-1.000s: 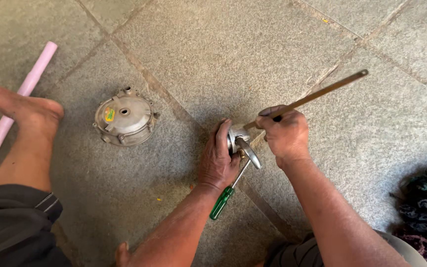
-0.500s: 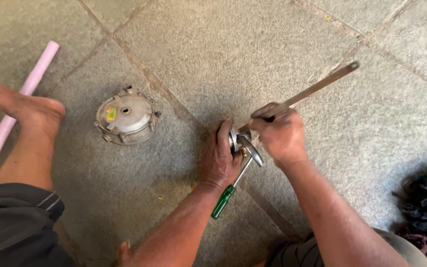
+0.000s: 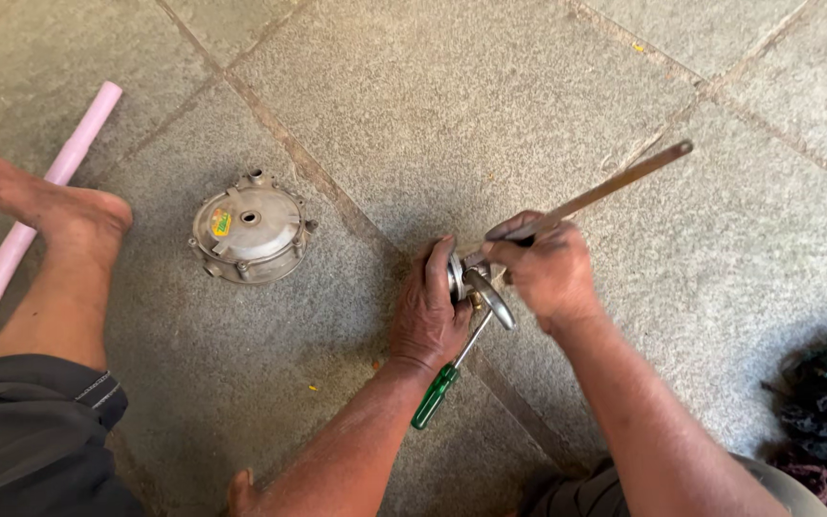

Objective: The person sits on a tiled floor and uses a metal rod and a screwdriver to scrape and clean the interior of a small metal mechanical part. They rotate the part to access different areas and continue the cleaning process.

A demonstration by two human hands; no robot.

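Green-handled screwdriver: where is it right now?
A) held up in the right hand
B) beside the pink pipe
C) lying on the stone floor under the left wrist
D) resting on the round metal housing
C: the green-handled screwdriver lies on the stone floor beneath the left hand, while the right hand grips a long metal rod instead.

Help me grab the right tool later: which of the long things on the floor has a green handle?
The screwdriver lying below the left hand; the rod is bare metal, the pink stick plain.
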